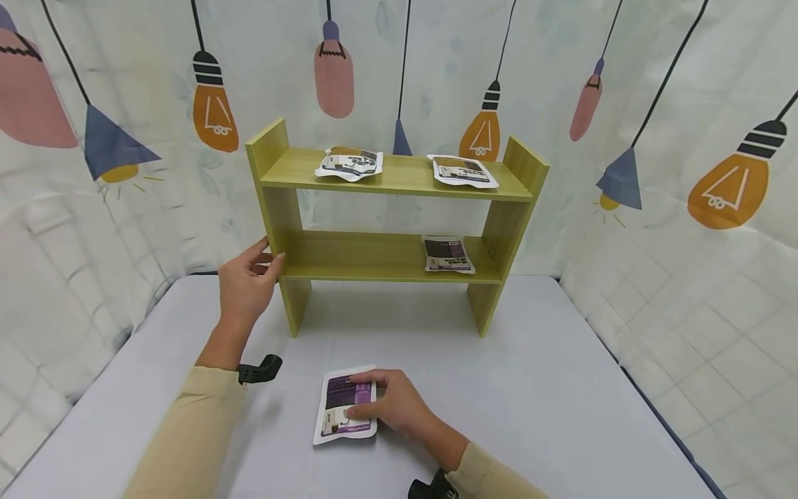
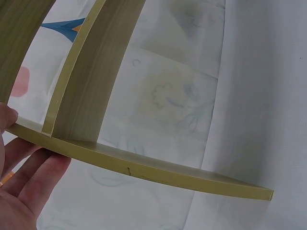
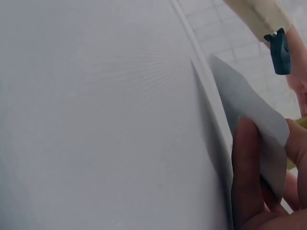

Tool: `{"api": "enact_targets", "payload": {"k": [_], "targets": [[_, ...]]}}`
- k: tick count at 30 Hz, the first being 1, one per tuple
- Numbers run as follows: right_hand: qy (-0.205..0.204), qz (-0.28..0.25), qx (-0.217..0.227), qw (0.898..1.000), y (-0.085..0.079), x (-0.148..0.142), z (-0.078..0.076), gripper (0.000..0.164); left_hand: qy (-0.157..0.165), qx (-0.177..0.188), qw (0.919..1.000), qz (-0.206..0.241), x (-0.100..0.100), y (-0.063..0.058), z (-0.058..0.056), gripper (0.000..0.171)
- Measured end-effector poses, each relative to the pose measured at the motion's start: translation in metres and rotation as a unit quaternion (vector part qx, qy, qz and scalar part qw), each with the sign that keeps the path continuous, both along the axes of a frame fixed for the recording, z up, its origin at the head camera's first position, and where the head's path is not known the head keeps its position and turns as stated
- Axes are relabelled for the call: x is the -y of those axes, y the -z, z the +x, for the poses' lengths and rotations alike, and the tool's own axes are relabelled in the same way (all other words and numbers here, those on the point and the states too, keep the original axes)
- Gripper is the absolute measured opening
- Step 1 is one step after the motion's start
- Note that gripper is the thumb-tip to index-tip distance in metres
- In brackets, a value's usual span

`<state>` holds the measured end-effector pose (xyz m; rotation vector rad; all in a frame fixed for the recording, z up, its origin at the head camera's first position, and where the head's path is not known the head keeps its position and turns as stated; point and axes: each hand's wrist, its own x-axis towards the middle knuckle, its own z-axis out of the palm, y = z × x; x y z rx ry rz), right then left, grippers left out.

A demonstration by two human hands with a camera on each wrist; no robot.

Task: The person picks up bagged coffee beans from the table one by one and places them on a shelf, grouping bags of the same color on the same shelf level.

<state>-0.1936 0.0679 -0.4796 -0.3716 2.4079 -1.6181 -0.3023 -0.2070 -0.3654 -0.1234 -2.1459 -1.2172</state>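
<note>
My left hand grips the left side panel of a small yellow-green wooden shelf, thumb on the front edge and fingers behind it. In the left wrist view, the fingers lie against the outside of that panel. Over the table, my right hand pinches a white pouch with a purple-and-white label by its right side. The right wrist view shows the pouch's plain back, with a finger beneath it and its edge close to the table; I cannot tell whether it touches.
Two pouches, one at left and one at right, lie on the upper board. Another dark-labelled pouch is on the lower board's right part. The shelf stands on a white-covered table, with printed curtains around it.
</note>
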Motion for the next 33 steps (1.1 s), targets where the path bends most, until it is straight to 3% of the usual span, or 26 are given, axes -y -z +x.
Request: {"api": "enact_targets", "payload": {"k": [22,33], "targets": [[0.023,-0.045,0.003,0.999,-0.011,0.007,-0.020,0.049,-0.001,0.002,1.0000,0.001,0.000,0.000,0.000,0.046],[0.019,-0.100,0.027,0.994,-0.020,0.007,-0.029,0.052,-0.008,0.003,1.0000,-0.002,0.000,0.000,0.000,0.046]]}}
